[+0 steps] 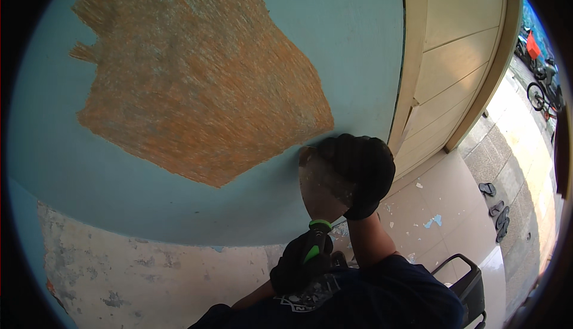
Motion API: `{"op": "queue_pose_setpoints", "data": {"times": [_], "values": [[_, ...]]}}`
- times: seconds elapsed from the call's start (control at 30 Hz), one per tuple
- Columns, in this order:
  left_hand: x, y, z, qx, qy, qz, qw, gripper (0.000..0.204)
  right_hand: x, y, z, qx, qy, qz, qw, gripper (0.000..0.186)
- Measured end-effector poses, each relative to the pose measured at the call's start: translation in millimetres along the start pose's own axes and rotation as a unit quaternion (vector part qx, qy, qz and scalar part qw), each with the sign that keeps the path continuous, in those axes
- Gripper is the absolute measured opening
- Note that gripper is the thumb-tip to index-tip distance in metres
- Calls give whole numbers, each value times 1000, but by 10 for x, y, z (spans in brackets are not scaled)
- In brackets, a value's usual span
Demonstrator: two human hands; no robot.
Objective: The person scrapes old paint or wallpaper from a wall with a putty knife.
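A putty knife (325,185) with a wide metal blade and a black-and-green handle points upward in front of me. Wrapped round its handle is my left hand (298,263), in a black glove. My right hand (367,171), also black-gloved, is closed just behind and to the right of the blade, close to the wall. The blade partly covers its fingers, so I cannot make out what they hold. Behind both hands stands a blue-green wall (364,42). It bears a large rough orange-brown patch (203,84) with streaky marks, whose lower right corner lies near my right hand.
Below the blue-green paint runs a pale, stained wall strip (149,269). A cream panelled door (453,48) stands at the right. Paint flakes (434,221) lie on the floor tiles, beside a black chair part (468,287). Sandals (501,221) and a bicycle (537,96) are outside.
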State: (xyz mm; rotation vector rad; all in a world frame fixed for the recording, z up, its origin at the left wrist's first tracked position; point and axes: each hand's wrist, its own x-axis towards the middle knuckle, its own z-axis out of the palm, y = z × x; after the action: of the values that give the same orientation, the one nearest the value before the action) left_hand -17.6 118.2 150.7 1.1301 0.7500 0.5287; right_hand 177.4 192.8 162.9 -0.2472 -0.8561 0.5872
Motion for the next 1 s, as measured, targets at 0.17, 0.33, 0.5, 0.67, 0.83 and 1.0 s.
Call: {"op": "queue_pose_setpoints", "data": {"times": [0.17, 0.33, 0.5, 0.67, 0.83, 1.0], "values": [[7, 14, 17, 36, 3, -8, 999, 21, -61, -29, -4, -28, 52, 43, 997, 8], [88, 4, 108, 119, -10, 66, 991, 33, -23, -70, -68, -67, 9, 41, 997, 13], [125, 15, 83, 63, 20, 51, 997, 27, -19, 20, -50, -59, 40, 20, 997, 15], [117, 40, 130, -12, 45, 63, 997, 39, -57, -12, -49, -13, 92, 67, 993, 14], [91, -18, 78, -9, -42, 24, 999, 27, 57, -9, -73, 217, -47, 11, 975, 12], [136, -37, 25, 83, 8, 56, 995, 28, -82, 32, -160, -53, -23, 27, 998, 13]]}}
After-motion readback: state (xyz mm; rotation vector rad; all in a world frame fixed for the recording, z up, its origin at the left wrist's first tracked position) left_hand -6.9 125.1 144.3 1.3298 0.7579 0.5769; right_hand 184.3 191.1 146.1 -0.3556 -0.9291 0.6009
